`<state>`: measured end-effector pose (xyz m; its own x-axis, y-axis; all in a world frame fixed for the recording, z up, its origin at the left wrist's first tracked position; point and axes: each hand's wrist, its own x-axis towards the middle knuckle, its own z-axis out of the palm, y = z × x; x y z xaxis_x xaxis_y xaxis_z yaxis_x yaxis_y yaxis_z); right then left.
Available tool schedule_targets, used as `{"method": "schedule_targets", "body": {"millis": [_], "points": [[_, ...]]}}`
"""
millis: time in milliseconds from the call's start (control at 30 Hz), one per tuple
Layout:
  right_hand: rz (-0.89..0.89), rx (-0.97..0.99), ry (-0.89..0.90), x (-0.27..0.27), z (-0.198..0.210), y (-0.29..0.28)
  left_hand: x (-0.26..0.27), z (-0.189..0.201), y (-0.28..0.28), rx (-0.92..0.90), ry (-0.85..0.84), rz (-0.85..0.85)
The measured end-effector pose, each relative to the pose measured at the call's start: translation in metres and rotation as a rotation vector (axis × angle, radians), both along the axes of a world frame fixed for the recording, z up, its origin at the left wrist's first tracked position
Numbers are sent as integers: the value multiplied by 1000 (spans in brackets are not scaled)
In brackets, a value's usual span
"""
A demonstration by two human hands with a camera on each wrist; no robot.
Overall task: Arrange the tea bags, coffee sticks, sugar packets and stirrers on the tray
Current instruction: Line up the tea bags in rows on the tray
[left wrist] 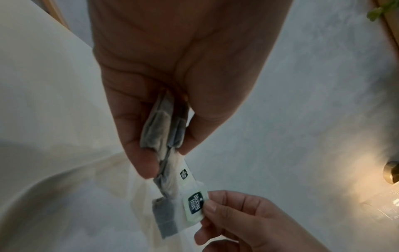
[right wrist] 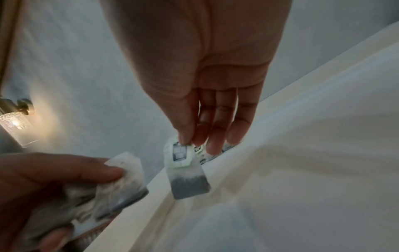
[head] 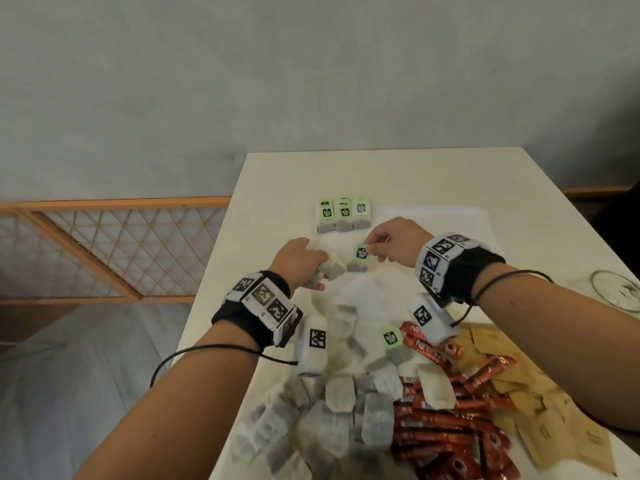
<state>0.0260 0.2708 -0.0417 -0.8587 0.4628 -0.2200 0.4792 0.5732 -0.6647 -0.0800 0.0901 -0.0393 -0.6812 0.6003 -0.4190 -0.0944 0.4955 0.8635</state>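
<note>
Right hand (head: 394,242) pinches one tea bag (head: 360,258) by its green tag just short of the tea-bag row (head: 344,216) on the tray (head: 450,220), best set square beside it, while left hand (head: 298,261) grips a bundle of bags (head: 329,265).

A glass dish (head: 620,293) (partly cropped) sits on the white table (head: 415,178).

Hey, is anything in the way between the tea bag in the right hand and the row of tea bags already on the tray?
Nothing visible. The right hand pinches a green-tagged paper tea bag by its tag above the white tray. Only bare tray surface separates it from the row of three green-tagged tea bags. The left hand, gripping a bunch of tea bags, sits off to the side.
</note>
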Motion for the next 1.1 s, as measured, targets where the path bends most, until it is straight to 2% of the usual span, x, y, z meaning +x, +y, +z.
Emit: {"method": "schedule_targets", "body": {"millis": [167, 300, 433, 700, 800, 933, 1000, 1100], "points": [[54, -106, -119, -51, -13, 4, -41, -5, 14, 12, 37, 52], [36, 43, -115, -86, -21, 8, -67, -12, 20, 14, 90, 73], [-25, 93, -43, -111, -28, 17, -82, -20, 19, 22, 97, 88], [-61, 217, 0, -134, -26, 20, -84, -31, 16, 69, 79, 127], [-120, 165, 58, -131, -29, 21, -80, -31, 14, 107, 61, 128], [-184, 29, 241, -106, -25, 14, -71, -28, 15, 157, 34, 138], [-159, -102, 310, -87, -22, 6, -64, -25, 18, 191, 8, 143], [-94, -238, 303, -61, -22, -6, -51, -20, 24, 237, -31, 132]]}}
